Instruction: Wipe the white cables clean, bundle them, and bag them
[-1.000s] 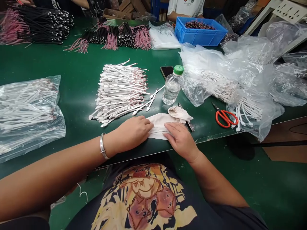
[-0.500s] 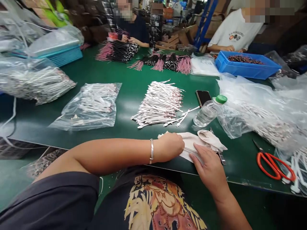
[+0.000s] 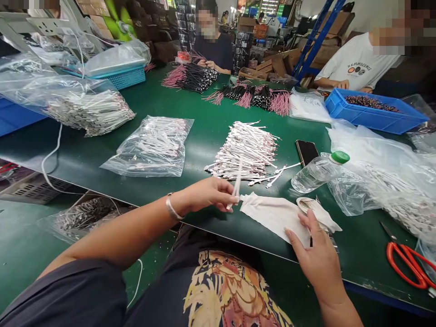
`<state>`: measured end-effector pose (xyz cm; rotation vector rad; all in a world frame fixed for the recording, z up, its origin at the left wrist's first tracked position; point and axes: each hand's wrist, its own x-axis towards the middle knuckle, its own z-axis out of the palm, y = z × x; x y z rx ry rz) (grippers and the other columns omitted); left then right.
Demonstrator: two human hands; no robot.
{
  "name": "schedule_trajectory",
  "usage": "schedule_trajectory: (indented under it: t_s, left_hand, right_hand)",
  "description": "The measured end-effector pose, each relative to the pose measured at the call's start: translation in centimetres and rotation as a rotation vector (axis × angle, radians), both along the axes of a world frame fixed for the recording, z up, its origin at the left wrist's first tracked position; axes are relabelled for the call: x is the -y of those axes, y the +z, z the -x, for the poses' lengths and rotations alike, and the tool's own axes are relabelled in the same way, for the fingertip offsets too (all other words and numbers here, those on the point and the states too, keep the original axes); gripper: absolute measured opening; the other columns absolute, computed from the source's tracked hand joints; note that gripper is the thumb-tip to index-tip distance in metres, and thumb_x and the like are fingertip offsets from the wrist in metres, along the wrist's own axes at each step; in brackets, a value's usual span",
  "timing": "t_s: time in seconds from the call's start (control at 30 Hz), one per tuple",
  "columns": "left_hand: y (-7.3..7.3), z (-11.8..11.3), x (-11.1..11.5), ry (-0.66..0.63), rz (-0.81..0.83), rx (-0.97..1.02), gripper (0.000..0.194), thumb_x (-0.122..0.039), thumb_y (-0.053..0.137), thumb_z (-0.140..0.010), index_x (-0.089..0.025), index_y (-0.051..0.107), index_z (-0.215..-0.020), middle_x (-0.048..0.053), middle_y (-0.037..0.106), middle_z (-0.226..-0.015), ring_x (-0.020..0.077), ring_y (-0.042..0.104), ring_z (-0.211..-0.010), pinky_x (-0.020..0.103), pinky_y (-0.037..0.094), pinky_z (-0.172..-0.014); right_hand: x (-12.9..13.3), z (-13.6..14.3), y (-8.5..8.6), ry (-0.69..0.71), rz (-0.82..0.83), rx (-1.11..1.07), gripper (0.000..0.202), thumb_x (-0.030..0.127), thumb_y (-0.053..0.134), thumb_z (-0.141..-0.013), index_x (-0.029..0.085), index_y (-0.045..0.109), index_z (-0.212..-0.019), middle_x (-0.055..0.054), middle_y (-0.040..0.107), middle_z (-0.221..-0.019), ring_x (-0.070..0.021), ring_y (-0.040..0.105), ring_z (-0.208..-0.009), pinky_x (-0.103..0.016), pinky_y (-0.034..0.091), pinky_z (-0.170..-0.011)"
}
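My left hand (image 3: 213, 196) is closed, pinching a short white cable (image 3: 237, 179) that stands up from the fingers and looks slightly blurred. Just right of it lies a white cloth (image 3: 265, 210), spread along the table's front edge. My right hand (image 3: 316, 250) rests at the cloth's right end, fingers apart, touching it without gripping. A folded-over part of the cloth (image 3: 323, 215) lies beyond those fingertips. Behind both hands is a pile of white cables (image 3: 248, 150), with a few loose ones at its right front corner.
Right of the pile are a phone (image 3: 307, 152) and a tilted bottle (image 3: 315, 175) with a green cap. Red-handled scissors (image 3: 405, 263) lie far right. A clear bag of cables (image 3: 153, 145) sits left. Two people work across the table beside a blue bin (image 3: 374, 113).
My left hand has moved left off the cloth and now holds a white cable upright. My right hand has shifted to the cloth's right end. The camera view has turned slightly left.
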<state>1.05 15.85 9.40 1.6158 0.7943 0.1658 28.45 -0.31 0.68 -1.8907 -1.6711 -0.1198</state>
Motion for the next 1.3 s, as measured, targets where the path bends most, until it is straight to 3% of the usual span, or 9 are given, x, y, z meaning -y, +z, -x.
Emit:
schedule_trajectory:
  t_s: [0.07, 0.13, 0.3, 0.37, 0.47, 0.63, 0.83, 1.07, 1.3]
  left_hand:
    - [-0.6, 2.7, 0.4, 0.177, 0.296, 0.127, 0.023, -0.035, 0.066, -0.077, -0.014, 0.062, -0.087, 0.002, 0.065, -0.081, 0.011, 0.065, -0.072, 0.021, 0.05, -0.064]
    - [-1.2, 5.0, 1.4, 0.291, 0.392, 0.171, 0.025, -0.035, 0.071, -0.072, -0.014, 0.064, -0.084, 0.002, 0.065, -0.081, 0.0105, 0.065, -0.071, 0.02, 0.049, -0.063]
    - [-1.9, 7.7, 4.4, 0.262, 0.426, 0.113, 0.023, -0.034, 0.071, -0.072, -0.013, 0.068, -0.081, 0.002, 0.066, -0.069, 0.0097, 0.062, -0.063, 0.019, 0.048, -0.059]
    - [-1.9, 8.0, 5.5, 0.194, 0.432, 0.093, 0.022, -0.034, 0.07, -0.073, -0.013, 0.069, -0.08, 0.002, 0.066, -0.07, 0.0094, 0.061, -0.062, 0.02, 0.047, -0.06]
    - [-2.1, 8.0, 7.0, 0.112, 0.414, 0.067, 0.023, -0.035, 0.067, -0.075, -0.014, 0.068, -0.081, 0.0, 0.064, -0.068, 0.0089, 0.057, -0.06, 0.02, 0.045, -0.06]
    - [-3.8, 8.3, 8.5, 0.04, 0.312, 0.039, 0.019, -0.03, 0.06, -0.078, -0.013, 0.067, -0.082, -0.001, 0.06, -0.07, 0.01, 0.052, -0.065, 0.02, 0.041, -0.062]
    - [-5.1, 8.9, 8.9, 0.023, 0.189, -0.02, 0.022, -0.029, 0.055, -0.078, -0.012, 0.068, -0.084, -0.002, 0.055, -0.069, 0.0099, 0.046, -0.063, 0.02, 0.037, -0.061]
    - [-4.4, 8.7, 8.7, -0.031, 0.139, -0.061, 0.02, -0.03, 0.054, -0.076, -0.013, 0.062, -0.071, -0.004, 0.044, -0.061, 0.0083, 0.038, -0.057, 0.019, 0.032, -0.054]
    - [-4.2, 8.5, 8.8, -0.043, 0.148, -0.053, 0.022, -0.031, 0.053, -0.078, -0.012, 0.059, -0.068, -0.004, 0.041, -0.059, 0.0073, 0.035, -0.055, 0.019, 0.029, -0.051]
  right_hand:
    - [0.2, 0.0, -0.1, -0.008, -0.017, 0.021, 0.075, 0.042, 0.06, -0.081, 0.015, 0.029, -0.144, -0.013, 0.064, -0.116, -0.0292, 0.059, -0.105, -0.045, 0.046, -0.092]
    - [0.4, 0.3, 0.1, -0.028, -0.082, 0.043, 0.074, 0.037, 0.064, -0.08, 0.013, 0.032, -0.142, -0.014, 0.065, -0.113, -0.0297, 0.061, -0.102, -0.045, 0.046, -0.09]
    - [0.1, 3.9, 3.2, 0.064, -0.16, -0.195, 0.034, 0.023, 0.066, -0.079, 0.018, 0.065, -0.112, -0.01, 0.069, -0.1, -0.0224, 0.064, -0.086, -0.036, 0.049, -0.081]
    - [-1.0, 6.9, 4.8, 0.274, 0.108, -0.414, 0.021, 0.028, 0.061, -0.082, 0.022, 0.069, -0.102, -0.005, 0.07, -0.092, -0.0176, 0.064, -0.078, -0.03, 0.051, -0.074]
    - [-3.7, 11.6, 5.9, 0.521, 0.559, -0.663, 0.026, 0.037, 0.056, -0.085, 0.023, 0.068, -0.104, -0.003, 0.068, -0.084, -0.0147, 0.062, -0.074, -0.027, 0.049, -0.07]
    - [-6.5, 16.5, 4.8, 0.679, 0.786, -0.994, 0.028, 0.04, 0.061, -0.08, 0.017, 0.067, -0.095, -0.002, 0.066, -0.081, -0.0125, 0.058, -0.07, -0.025, 0.047, -0.066]
    - [-6.4, 17.8, 4.6, 0.656, 0.845, -1.14, 0.02, 0.034, 0.063, -0.078, 0.015, 0.065, -0.078, 0.0, 0.061, -0.068, -0.0087, 0.052, -0.06, -0.021, 0.042, -0.057]
    - [-6.5, 17.9, 4.5, 0.679, 0.889, -1.154, 0.023, 0.036, 0.062, -0.079, 0.016, 0.07, -0.086, -0.002, 0.065, -0.079, -0.0103, 0.055, -0.066, -0.022, 0.043, -0.061]
    - [-6.5, 17.8, 4.4, 0.661, 0.892, -1.139, 0.024, 0.037, 0.062, -0.08, 0.014, 0.066, -0.081, -0.001, 0.062, -0.069, -0.0091, 0.051, -0.06, -0.021, 0.04, -0.057]
